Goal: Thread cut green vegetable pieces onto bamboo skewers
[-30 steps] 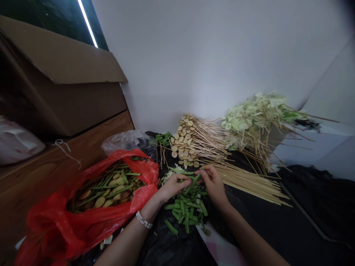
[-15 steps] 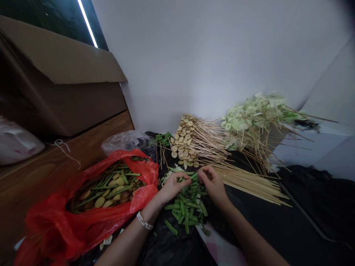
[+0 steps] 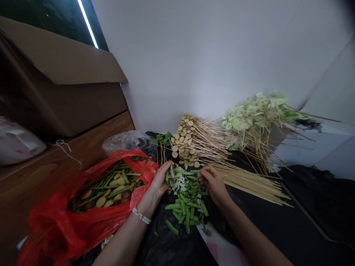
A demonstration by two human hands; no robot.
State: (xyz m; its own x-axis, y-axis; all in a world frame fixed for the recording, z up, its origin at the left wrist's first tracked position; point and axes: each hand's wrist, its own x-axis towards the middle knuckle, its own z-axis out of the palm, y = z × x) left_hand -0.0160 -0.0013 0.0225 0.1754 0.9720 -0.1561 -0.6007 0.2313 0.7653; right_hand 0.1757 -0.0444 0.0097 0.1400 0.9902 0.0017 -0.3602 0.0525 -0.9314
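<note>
My left hand is curled round a few cut green bean pieces, at the upper left of the pile. The white beaded bracelet is on that wrist. Across from it, my right hand has its thumb and fingers pinched together. A green piece lies close to those fingertips, and whether they grip it is hard to see. Below and between the hands spreads a heap of cut green beans on black plastic. Pale chopped bits show at its far side.
On the left an open red plastic bag holds potato slices and long green stems. Skewered potato slices lie at the back, with skewered cabbage to their right. Bare bamboo skewers lie right of my hands. A cardboard box stands back left.
My left hand has moved left and away from the right hand, now with bean pieces in it. The pale bits between the hands have come into view. My right hand has barely shifted.
</note>
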